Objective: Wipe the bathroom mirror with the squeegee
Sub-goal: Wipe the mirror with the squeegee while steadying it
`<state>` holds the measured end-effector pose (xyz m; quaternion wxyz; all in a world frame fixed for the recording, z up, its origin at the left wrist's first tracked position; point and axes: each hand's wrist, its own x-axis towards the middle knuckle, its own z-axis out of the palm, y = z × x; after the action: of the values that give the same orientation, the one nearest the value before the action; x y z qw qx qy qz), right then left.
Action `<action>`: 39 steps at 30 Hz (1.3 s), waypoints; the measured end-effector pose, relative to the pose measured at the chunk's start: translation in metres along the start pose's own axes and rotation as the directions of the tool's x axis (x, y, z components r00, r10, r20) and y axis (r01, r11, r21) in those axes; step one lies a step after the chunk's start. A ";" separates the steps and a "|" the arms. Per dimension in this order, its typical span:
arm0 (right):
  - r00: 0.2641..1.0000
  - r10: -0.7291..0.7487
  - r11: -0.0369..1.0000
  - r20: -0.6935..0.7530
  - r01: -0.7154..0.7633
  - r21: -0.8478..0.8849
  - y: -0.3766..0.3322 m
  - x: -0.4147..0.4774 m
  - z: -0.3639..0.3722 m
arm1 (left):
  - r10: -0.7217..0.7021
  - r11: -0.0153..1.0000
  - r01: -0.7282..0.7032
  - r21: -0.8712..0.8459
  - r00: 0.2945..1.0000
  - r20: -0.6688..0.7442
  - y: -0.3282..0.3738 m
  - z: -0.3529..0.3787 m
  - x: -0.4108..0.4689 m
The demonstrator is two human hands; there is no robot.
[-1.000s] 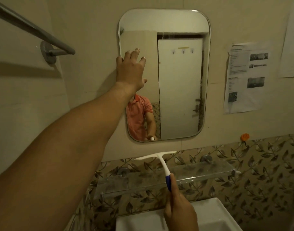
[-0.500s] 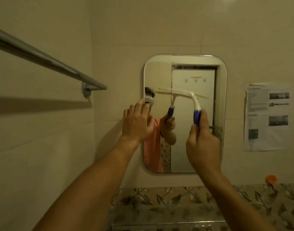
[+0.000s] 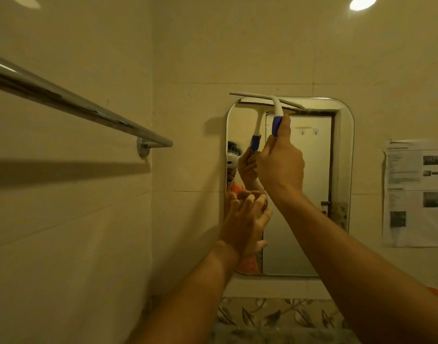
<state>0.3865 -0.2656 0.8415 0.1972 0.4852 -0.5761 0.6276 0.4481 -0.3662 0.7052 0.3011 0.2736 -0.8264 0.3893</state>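
Right hand [image 3: 281, 162] raised in front of the mirror [image 3: 312, 244], fingers curled tight round the blue grip of the squeegee [image 3: 277, 109], one digit laid up along the handle. Squeegee held high, white blade lying across the mirror's top edge, nearly level and dipping a little to the right, left tip reaching past the rounded corner over the wall tile; pressed flat to the glass or just off it, hard to tell. White neck curving down from the middle of the blade into the grip. Left hand [image 3: 242, 224] lower, at the mirror's left edge, back turned to the camera, fingers loosely spread and pointing up, holding nothing; touching the glass or only near it, not clear. Both forearms bare, rising from the bottom of the view. In the glass, reflections of the squeegee and the hands, a patch of orange clothing [image 3: 249, 265], and a pale door [image 3: 309, 170]. On the left wall, a chrome towel rail [image 3: 76, 103] with its round mount near the corner, well apart from the mirror. To the right of the mirror, a printed paper sheet [image 3: 416, 192] stuck to the wall. Below the mirror, a band of leaf-patterned tiles [image 3: 275, 316]. Above right, a round ceiling light [image 3: 360, 2], lit.
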 end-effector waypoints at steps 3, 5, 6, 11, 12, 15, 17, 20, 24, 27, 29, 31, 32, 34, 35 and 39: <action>1.000 0.006 1.000 -0.015 -0.006 -0.004 0.001 0.004 0.002 | -0.013 1.000 0.013 0.007 0.999 0.049 0.008 0.004 0.001; 1.000 0.001 1.000 -0.022 -0.001 0.004 0.000 0.007 0.002 | -0.017 1.000 0.017 -0.001 0.998 0.069 0.012 0.007 0.001; 1.000 -0.003 1.000 -0.026 0.003 0.009 0.000 0.008 0.003 | -0.020 1.000 0.020 0.001 0.996 0.082 0.014 0.009 0.001; 0.999 -0.026 1.000 -0.031 0.026 0.005 -0.005 0.016 0.006 | -0.050 0.996 0.037 0.084 0.987 0.154 0.017 0.013 0.001; 0.999 -0.032 0.999 -0.029 0.032 0.004 -0.006 0.017 0.007 | -0.053 0.994 0.038 0.098 0.986 0.160 0.018 0.014 0.001; 0.999 -0.041 0.999 -0.011 0.041 0.000 -0.005 0.019 0.011 | -0.059 0.991 0.036 0.128 0.982 0.179 0.019 0.014 0.002; 0.999 -0.044 0.999 0.002 0.044 -0.012 -0.003 0.018 0.013 | -0.059 0.992 0.036 0.122 0.979 0.195 0.019 0.013 0.002; 0.999 -0.037 0.999 0.014 0.037 -0.037 -0.001 0.015 0.017 | -0.063 0.992 0.038 0.122 0.976 0.210 0.018 0.012 0.003; 0.999 -0.033 0.996 0.020 0.035 -0.083 0.002 0.010 0.023 | -0.051 0.994 0.027 0.110 0.973 0.224 0.018 0.009 0.002; 0.999 -0.026 0.994 0.025 0.028 -0.106 0.002 0.008 0.025 | -0.056 0.994 0.033 0.104 0.972 0.229 0.018 0.005 0.002; 0.999 -0.022 0.993 0.028 0.025 -0.113 0.002 0.009 0.025 | -0.055 0.992 0.028 0.122 0.973 0.224 0.018 0.004 0.001; 0.999 -0.022 0.992 0.037 0.026 -0.122 0.002 0.008 0.025 | -0.059 0.989 0.025 0.148 0.970 0.234 0.019 0.005 0.002; 0.999 -0.021 0.992 0.038 0.026 -0.126 0.003 0.006 0.026 | -0.066 0.988 0.029 0.153 0.968 0.240 0.019 0.005 0.002; 0.999 -0.018 0.990 0.028 0.022 -0.137 0.005 0.002 0.028 | -0.096 0.987 0.060 0.149 0.963 0.252 0.019 0.004 0.002; 1.000 -0.017 0.989 0.023 0.020 -0.144 0.007 -0.001 0.029 | -0.095 0.991 0.065 0.120 0.961 0.261 0.020 0.003 0.002; 0.999 -0.021 0.986 0.035 0.027 -0.164 0.016 -0.013 0.033 | -0.038 0.993 0.022 0.114 0.990 0.138 0.019 0.008 -0.002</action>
<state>0.3920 -0.2958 0.8181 0.2345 0.4843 -0.6233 0.5674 0.4338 -0.3618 0.6899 0.2324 0.3290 -0.8181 0.4104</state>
